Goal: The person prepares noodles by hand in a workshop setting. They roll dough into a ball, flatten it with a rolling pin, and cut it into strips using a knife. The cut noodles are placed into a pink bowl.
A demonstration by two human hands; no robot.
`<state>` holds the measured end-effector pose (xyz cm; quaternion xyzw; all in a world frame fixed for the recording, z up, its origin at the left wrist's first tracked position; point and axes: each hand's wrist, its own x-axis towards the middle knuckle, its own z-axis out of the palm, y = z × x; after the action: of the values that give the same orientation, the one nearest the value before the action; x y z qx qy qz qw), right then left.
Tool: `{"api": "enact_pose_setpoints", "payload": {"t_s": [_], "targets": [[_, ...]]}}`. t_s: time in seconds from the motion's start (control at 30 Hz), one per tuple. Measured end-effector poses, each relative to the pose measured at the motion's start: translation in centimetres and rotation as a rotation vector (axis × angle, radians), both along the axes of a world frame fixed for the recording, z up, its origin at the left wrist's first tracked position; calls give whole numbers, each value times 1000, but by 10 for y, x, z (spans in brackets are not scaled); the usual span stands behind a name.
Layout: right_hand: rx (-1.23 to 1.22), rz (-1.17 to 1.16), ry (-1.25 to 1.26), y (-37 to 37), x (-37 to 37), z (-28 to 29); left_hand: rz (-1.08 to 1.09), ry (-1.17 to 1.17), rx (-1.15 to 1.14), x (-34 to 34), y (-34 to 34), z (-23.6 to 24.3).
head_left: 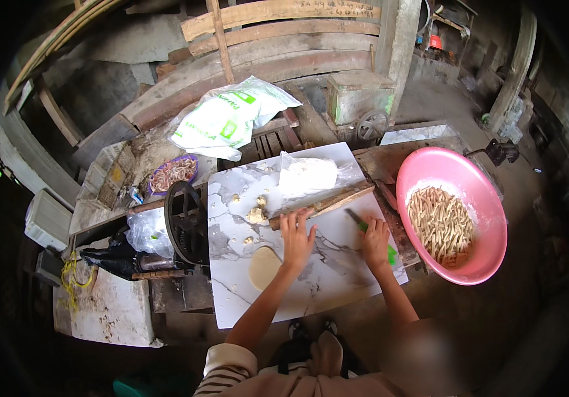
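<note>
My left hand (295,241) has extended, spread fingers, their tips touching a long wooden rod (337,199) on the marble-patterned board (244,308). My right hand (375,245) is closed over a green-handled knife (352,215), with green showing on both sides of it. A flat, pale dough round (264,268) lies below my left hand. Dough lumps (256,215) lie left of the rod. An open plastic bag of white powder (307,173) sits above it.
A pink basin (489,238) of cut strips stands right. Left are a black wheel machine (182,221), a purple-rimmed bowl (175,175) of pieces and a clear bag (145,235). A white-green sack (231,119) and metal box (357,99) sit behind.
</note>
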<state>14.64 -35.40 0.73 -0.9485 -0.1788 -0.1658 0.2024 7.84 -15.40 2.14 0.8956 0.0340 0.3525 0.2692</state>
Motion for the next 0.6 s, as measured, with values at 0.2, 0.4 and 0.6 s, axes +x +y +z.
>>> {"api": "enact_pose_setpoints", "payload": {"t_s": [0.2, 0.4, 0.6], "targets": [[58, 349, 322, 7, -12, 15, 24, 31, -202, -38, -24, 14], [23, 794, 441, 65, -38, 60, 204, 63, -244, -123, 14, 7], [-229, 1099, 159, 123, -43, 66, 380, 173, -232, -188, 38, -11]]}}
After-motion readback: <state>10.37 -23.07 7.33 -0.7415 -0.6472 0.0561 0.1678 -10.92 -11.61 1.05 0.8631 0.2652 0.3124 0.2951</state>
